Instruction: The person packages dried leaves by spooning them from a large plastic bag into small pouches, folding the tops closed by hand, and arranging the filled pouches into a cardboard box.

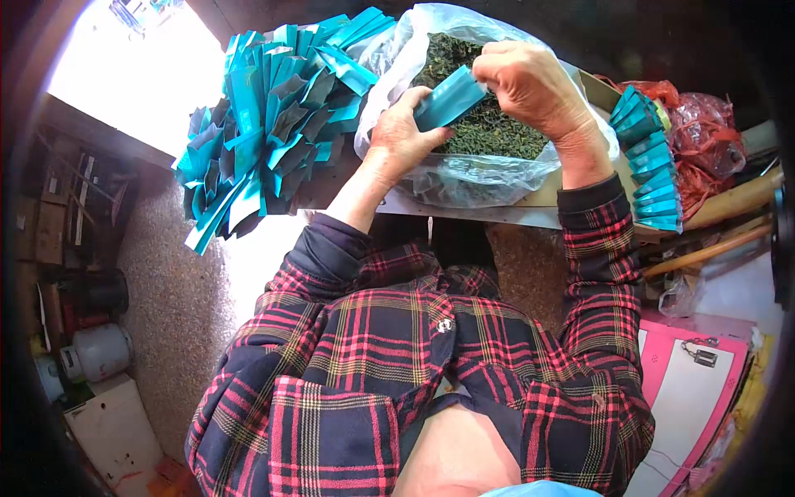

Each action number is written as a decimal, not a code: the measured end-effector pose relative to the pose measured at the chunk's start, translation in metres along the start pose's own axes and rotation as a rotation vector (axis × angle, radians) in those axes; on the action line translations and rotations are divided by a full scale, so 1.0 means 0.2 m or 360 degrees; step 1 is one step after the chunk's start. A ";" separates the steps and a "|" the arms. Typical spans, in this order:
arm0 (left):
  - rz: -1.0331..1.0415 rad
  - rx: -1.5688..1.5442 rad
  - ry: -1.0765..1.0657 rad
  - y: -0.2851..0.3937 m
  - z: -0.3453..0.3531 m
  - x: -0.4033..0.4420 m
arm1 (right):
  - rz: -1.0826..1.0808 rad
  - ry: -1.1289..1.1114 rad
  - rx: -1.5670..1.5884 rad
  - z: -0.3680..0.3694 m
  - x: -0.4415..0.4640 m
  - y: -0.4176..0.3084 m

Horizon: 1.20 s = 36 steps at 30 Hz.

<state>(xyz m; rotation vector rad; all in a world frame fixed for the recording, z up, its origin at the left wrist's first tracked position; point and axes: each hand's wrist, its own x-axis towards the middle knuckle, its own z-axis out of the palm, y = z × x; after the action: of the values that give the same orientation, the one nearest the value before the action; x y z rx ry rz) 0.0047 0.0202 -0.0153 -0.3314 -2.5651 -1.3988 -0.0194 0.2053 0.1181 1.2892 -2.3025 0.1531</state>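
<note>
Upper centre on my feed: left hand (402, 137), curled firmly round a glossy teal pouch (452, 99), narrow, slanting up rightward; right hand (527, 89), fingers bunched at its upper end, grip I can't tell; dark-green leaves (501, 137) beneath, inside a translucent bag (464, 180).

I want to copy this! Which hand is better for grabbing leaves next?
Probably the right hand: it's over the leaves, at the upper end of the packet. The left hand is busy holding the packet.
</note>
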 end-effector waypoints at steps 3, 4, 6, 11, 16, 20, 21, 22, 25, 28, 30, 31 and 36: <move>-0.0022 0.0000 0.0016 0.01 0.00 0.00 | 0.0021 0.0107 -0.0099 -0.04 0.00 -0.01; -0.0017 -0.0037 0.0033 0.01 0.00 0.00 | 0.0055 0.0135 -0.0133 -0.06 -0.01 0.00; -0.0043 -0.0077 -0.0024 0.01 -0.01 0.00 | 0.0155 0.0338 0.0006 -0.11 -0.03 -0.01; -0.0018 -0.0085 0.0042 -0.02 0.01 0.01 | 0.0847 0.0207 0.0134 0.02 -0.28 0.20; -0.0027 -0.0077 0.0033 -0.01 0.00 0.00 | 0.1308 -0.0167 0.0022 0.23 -0.39 0.22; -0.0023 -0.0080 0.0019 -0.01 0.00 0.01 | 0.1281 0.0253 0.0029 0.41 -0.36 0.21; -0.0022 -0.0076 0.0018 0.00 0.00 0.01 | 0.1283 0.0255 0.0032 0.44 -0.35 0.20; -0.0040 -0.0073 0.0021 0.00 0.01 0.00 | 0.1315 0.0365 0.0114 0.47 -0.33 0.20; -0.0055 -0.0059 0.0024 0.00 0.01 0.01 | 0.1299 0.0599 0.0214 0.52 -0.35 0.19; -0.0049 -0.0053 0.0017 0.00 0.00 0.01 | 0.1307 0.0701 0.0329 0.53 -0.39 0.20; -0.0040 -0.0054 0.0013 0.00 0.01 0.01 | 0.1296 0.0729 0.0388 0.52 -0.41 0.21; -0.0032 -0.0075 0.0017 -0.01 0.01 0.01 | 0.1285 0.0757 0.0450 0.52 -0.42 0.21; -0.0049 -0.0039 0.0009 0.01 0.00 0.00 | 0.1369 0.0785 0.0753 0.43 -0.43 0.21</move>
<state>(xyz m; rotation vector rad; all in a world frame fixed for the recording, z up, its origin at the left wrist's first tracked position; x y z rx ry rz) 0.0042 0.0210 -0.0139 -0.2925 -2.5609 -1.4408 -0.0473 0.2661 0.0079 0.2690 -2.2609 1.2056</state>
